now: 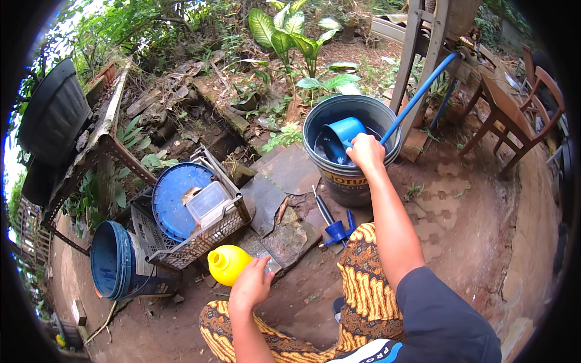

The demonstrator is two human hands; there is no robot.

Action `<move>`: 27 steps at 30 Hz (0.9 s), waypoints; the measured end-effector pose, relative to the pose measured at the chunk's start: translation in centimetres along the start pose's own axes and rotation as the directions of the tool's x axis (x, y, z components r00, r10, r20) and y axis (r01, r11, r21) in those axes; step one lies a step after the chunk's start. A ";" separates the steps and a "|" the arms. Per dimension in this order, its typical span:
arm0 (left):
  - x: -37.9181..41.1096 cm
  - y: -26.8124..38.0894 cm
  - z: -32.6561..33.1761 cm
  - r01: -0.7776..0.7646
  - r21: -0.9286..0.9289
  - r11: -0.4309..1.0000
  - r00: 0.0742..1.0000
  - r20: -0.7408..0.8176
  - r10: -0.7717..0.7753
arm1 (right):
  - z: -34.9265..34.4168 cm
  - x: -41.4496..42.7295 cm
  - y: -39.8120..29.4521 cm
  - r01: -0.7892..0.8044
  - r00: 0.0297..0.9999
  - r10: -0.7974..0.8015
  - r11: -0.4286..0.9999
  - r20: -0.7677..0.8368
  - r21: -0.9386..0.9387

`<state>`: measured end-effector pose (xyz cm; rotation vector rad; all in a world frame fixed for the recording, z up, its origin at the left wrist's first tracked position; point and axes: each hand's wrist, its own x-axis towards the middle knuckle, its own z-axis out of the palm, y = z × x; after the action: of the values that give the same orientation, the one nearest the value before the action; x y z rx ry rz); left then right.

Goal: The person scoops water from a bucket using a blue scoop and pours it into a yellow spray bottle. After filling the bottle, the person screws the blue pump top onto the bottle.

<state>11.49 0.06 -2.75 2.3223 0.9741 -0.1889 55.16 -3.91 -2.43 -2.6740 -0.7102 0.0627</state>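
My right hand (366, 151) grips the handle of a blue plastic dipper (346, 132), which is tilted in the water inside a dark paint bucket (313, 156). My left hand (250, 283) is at a yellow plastic bottle (230, 265) with an open neck; its fingers lie along the bottle's right side, and the palm side is hidden. A blue hose (420, 94) runs over the bucket's rim into it. On the ground in front of the bucket is a blue sprayer head (337, 230) with a dark tube.
A plastic crate (199, 245) holds a blue lid (170, 199) and a clear container (208, 203). Beside it a blue bucket (109, 261) lies tilted. Flat stones (290, 236) cover the ground ahead. A wooden chair (513, 113) stands right; a metal-framed table with a black pot (54, 113) stands left.
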 end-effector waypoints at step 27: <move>-5.8 -5.3 -5.4 -0.182 -0.203 0.962 0.844 -0.535 0.047 | -9.0 -15.7 -3.7 -0.086 0.931 -0.315 0.303 0.185 0.949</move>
<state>3.18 2.62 1.13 2.2237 1.0316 0.6235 40.94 -11.67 6.48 -1.3969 -0.6487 0.7106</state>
